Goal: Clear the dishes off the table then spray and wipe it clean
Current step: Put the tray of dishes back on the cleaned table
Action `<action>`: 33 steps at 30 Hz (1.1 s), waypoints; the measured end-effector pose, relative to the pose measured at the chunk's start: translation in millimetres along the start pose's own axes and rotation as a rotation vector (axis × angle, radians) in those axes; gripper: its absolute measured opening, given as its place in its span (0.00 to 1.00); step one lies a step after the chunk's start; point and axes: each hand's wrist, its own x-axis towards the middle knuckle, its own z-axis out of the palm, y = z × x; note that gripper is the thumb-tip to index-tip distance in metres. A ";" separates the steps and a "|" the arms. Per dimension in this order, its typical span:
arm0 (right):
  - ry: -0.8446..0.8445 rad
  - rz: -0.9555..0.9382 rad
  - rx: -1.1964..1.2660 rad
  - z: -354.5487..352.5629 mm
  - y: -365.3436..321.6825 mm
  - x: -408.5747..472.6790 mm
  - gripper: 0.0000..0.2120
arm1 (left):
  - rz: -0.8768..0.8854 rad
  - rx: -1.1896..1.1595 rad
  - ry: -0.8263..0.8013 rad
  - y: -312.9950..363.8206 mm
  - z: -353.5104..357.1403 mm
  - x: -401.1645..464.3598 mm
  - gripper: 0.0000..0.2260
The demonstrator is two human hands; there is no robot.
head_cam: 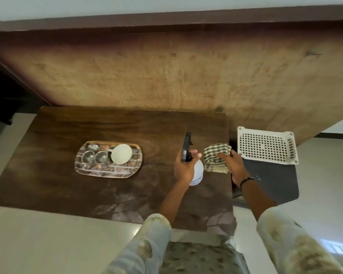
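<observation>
A dark wooden table [67, 184] fills the middle of the view. On its left half lies a brick-patterned tray [115, 172] carrying a white bowl [121, 153], two small steel cups [94, 156] and a spoon [93, 147]. My left hand [183, 168] grips a white spray bottle [197, 173] with a black trigger head, its nozzle aimed away from me. My right hand [233, 166] holds a checked cloth [216, 157] above the table's right edge.
A white perforated plastic basket [265, 145] stands to the right of the table on a dark stool or mat [275, 182]. A large light-wood panel [166, 72] rises behind the table. Pale floor tiles [38, 244] lie in front.
</observation>
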 end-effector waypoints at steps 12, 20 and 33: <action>0.199 0.085 -0.071 -226.9 15.2 168.0 0.20 | 0.043 0.113 -0.028 -38.2 247.3 64.1 0.14; 0.220 0.122 -0.093 -289.5 35.2 266.8 0.15 | 0.125 0.071 0.011 -72.3 329.2 114.7 0.16; 0.238 0.010 -0.728 -296.9 65.4 294.4 0.25 | 0.196 0.132 0.045 -124.1 375.2 154.4 0.17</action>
